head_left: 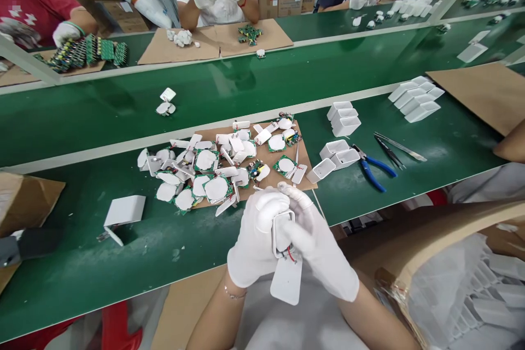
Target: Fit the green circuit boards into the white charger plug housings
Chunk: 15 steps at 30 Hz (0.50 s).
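Observation:
My left hand (256, 235), in a white glove, is wrapped round a small white plastic case (275, 238) with its open end facing me. A white end plate (287, 281) hangs below the opening, with a short red wire beside it. My right hand (322, 243), also gloved, presses at the case from the right, its thumb blurred over the opening. Beyond both hands lies a heap of green circuit boards with white pads (217, 188) on cardboard. Right of the heap are several open white cases (346, 157).
Blue-handled pliers (372, 169) and tweezers (389, 152) lie at the right. A white case with its plate off (125, 210) sits at left. A cardboard box (410, 262) of white cases is near my right arm. Across the green belt (287, 79), gloved people handle parts.

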{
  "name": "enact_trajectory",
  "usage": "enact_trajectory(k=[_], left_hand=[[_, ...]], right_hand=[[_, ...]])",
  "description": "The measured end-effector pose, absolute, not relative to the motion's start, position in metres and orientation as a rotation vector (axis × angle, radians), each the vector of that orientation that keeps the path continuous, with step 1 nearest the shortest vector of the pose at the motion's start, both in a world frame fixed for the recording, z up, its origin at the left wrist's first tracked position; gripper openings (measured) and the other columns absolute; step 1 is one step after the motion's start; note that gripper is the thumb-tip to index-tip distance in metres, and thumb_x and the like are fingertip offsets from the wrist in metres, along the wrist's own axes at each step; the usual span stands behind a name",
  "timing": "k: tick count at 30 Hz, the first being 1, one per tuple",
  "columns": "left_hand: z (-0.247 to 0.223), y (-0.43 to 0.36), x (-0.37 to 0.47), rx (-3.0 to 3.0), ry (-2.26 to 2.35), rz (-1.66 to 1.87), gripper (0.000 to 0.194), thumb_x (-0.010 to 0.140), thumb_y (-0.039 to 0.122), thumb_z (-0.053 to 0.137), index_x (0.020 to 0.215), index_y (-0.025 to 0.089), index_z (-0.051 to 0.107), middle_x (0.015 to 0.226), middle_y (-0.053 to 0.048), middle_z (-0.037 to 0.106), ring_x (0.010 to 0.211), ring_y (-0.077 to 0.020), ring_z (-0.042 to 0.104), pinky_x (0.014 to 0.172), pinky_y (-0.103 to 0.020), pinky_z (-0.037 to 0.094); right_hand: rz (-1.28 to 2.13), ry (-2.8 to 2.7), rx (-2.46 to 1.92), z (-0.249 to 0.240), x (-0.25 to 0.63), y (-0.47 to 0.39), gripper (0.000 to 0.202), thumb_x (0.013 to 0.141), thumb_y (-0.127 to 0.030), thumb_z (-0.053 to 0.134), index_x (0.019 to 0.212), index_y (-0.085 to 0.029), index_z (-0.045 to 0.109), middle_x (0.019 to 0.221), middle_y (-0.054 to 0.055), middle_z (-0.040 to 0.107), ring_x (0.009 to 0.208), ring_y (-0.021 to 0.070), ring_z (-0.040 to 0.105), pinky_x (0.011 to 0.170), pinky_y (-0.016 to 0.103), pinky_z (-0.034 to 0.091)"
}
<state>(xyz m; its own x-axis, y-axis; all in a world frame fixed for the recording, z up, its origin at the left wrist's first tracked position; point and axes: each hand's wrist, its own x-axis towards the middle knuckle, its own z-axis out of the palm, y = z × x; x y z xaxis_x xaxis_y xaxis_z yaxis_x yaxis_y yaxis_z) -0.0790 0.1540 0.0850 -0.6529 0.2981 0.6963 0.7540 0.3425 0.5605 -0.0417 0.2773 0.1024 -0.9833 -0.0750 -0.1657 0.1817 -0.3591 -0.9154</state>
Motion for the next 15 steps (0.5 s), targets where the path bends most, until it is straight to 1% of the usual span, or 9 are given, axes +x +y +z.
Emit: enact_trajectory(k=[2, 4, 7, 9, 11, 13, 15], left_hand=[[0.087, 0.155, -0.079, -0.932, -2.116, -1.265, 0.033, 0.083, 0.024, 0.056, 0.115, 0.021, 0.048, 0.096, -0.008, 0.059, 0.088, -0.0222, 0.061, 0.078, -0.041, 0.057], [0.087, 0.155, -0.08, -0.941, -2.11, -1.266, 0.032, 0.083, 0.021, 0.055, 0.114, 0.021, 0.048, 0.096, -0.008, 0.059, 0.086, -0.0215, 0.06, 0.077, -0.04, 0.057], [0.082, 0.154, -0.079, -0.917, -2.159, -1.316, 0.042, 0.077, 0.019, 0.061, 0.117, 0.018, 0.048, 0.104, -0.01, 0.058, 0.097, -0.0232, 0.06, 0.084, -0.041, 0.056], [0.079, 0.153, -0.078, -0.902, -2.182, -1.341, 0.048, 0.074, 0.018, 0.063, 0.119, 0.018, 0.047, 0.108, -0.011, 0.057, 0.101, -0.0244, 0.059, 0.088, -0.042, 0.055], [0.079, 0.153, -0.078, -0.911, -2.19, -1.327, 0.049, 0.074, 0.02, 0.063, 0.12, 0.018, 0.047, 0.109, -0.011, 0.057, 0.101, -0.0249, 0.059, 0.087, -0.043, 0.055], [0.082, 0.154, -0.078, -0.933, -2.197, -1.293, 0.046, 0.076, 0.022, 0.063, 0.119, 0.019, 0.046, 0.105, -0.01, 0.057, 0.095, -0.024, 0.06, 0.082, -0.042, 0.056], [0.088, 0.156, -0.078, -0.959, -2.206, -1.258, 0.042, 0.078, 0.023, 0.061, 0.118, 0.021, 0.046, 0.099, -0.009, 0.058, 0.089, -0.023, 0.061, 0.076, -0.04, 0.057]], right_hand=[[-2.364, 1.855, 0.15, 0.103, -0.041, 0.277, 0.057, 0.089, -0.044, 0.065, 0.14, -0.027, 0.046, 0.142, 0.008, 0.055, 0.134, 0.0251, 0.048, 0.113, 0.04, 0.04], [-2.335, 1.902, 0.121, 0.101, -0.04, 0.28, 0.055, 0.091, -0.044, 0.064, 0.14, -0.027, 0.047, 0.143, 0.007, 0.054, 0.137, 0.0246, 0.046, 0.115, 0.04, 0.038], [-2.435, 1.7, 0.009, 0.097, -0.043, 0.287, 0.052, 0.093, -0.053, 0.055, 0.138, -0.027, 0.05, 0.146, 0.006, 0.051, 0.137, 0.0257, 0.046, 0.114, 0.042, 0.038], [-2.468, 1.604, -0.012, 0.098, -0.045, 0.29, 0.05, 0.095, -0.055, 0.048, 0.138, -0.029, 0.049, 0.148, 0.005, 0.05, 0.138, 0.0256, 0.045, 0.114, 0.043, 0.038], [-2.419, 1.659, 0.022, 0.102, -0.048, 0.289, 0.047, 0.095, -0.049, 0.052, 0.138, -0.028, 0.049, 0.145, 0.005, 0.052, 0.136, 0.0243, 0.047, 0.114, 0.041, 0.038], [-2.361, 1.767, 0.035, 0.105, -0.05, 0.286, 0.044, 0.094, -0.04, 0.057, 0.135, -0.027, 0.049, 0.142, 0.005, 0.055, 0.132, 0.0227, 0.051, 0.113, 0.038, 0.039], [-2.363, 1.829, 0.026, 0.107, -0.051, 0.284, 0.041, 0.092, -0.035, 0.06, 0.131, -0.026, 0.052, 0.141, 0.005, 0.056, 0.132, 0.0218, 0.051, 0.113, 0.036, 0.039]])
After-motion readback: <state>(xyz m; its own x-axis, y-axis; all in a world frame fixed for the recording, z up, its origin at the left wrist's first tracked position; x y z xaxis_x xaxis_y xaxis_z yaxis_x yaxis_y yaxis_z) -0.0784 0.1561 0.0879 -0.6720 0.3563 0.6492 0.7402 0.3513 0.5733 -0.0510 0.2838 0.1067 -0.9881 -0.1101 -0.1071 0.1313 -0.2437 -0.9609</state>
